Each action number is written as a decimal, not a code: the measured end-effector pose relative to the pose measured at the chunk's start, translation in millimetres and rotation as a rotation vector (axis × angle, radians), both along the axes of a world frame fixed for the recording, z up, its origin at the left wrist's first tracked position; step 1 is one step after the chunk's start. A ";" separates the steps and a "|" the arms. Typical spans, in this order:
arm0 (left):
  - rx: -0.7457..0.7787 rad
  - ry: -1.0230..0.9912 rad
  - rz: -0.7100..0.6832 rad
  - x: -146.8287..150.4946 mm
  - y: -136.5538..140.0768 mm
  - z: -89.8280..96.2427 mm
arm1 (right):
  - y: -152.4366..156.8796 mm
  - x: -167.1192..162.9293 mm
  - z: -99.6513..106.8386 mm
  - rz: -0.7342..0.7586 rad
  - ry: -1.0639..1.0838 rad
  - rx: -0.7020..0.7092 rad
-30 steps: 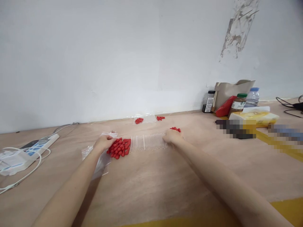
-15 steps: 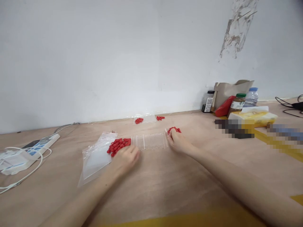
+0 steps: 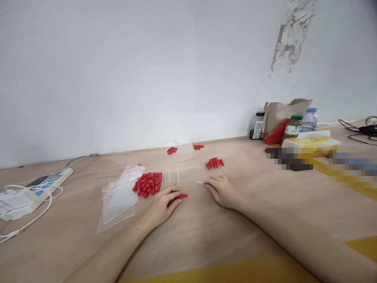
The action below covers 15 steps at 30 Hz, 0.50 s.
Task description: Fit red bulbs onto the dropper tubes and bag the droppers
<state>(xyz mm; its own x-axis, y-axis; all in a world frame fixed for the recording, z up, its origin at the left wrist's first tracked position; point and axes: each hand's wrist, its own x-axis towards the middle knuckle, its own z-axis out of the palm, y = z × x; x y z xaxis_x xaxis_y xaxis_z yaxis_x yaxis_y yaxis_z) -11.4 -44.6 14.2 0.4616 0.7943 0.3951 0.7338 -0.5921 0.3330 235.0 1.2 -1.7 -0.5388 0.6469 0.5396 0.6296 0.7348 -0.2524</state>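
Note:
My left hand [image 3: 165,204] is closed round a red rubber dropper bulb [image 3: 182,195], whose narrow end sticks out past the fingers to the right. Left of it lies a pile of red dropper bulbs [image 3: 148,184]. Between my hands a row of thin clear dropper tubes [image 3: 188,176] lies side by side. My right hand [image 3: 223,191] rests at the right end of that row, its fingertips pinched on one clear tube that points left. Just beyond it several tubes with red bulbs fitted [image 3: 215,162] lie together.
Clear zip bags [image 3: 118,204] lie to the left, beside a power strip [image 3: 55,182] with white cables. Near the wall is another clear bag [image 3: 184,147] with small red bulbs. At right stand jars [image 3: 292,127], a bottle [image 3: 310,120] and a tissue pack [image 3: 315,145].
My left hand has come away from the pile with a red bulb. My right hand has drawn back toward me from the fitted bulbs to the near end of the tube row.

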 end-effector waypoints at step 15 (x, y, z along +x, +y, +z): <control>-0.020 -0.212 0.099 26.3 1.0 -8.9 | -15.5 -12.1 1.4 0.097 0.036 -0.002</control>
